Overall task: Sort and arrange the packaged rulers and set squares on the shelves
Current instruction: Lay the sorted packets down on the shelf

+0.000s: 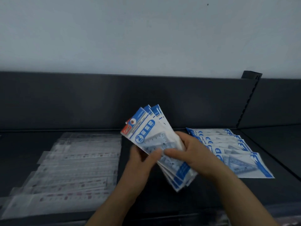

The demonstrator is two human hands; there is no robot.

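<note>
Roughly midway, I judge: clear ruler packs [73, 168] lie overlapped on the left of the shelf [276, 144], blue set-square packs [228, 149] rowed on its right, while my left grip [141, 159] and right grip [193, 152] both clasp a fanned bundle [146, 132] above the middle, not yet placed.

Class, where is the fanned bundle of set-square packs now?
Head view, just right of centre: left hand and right hand hold the bundle above the shelf, between clear ruler packs and laid-out blue packs.
</note>
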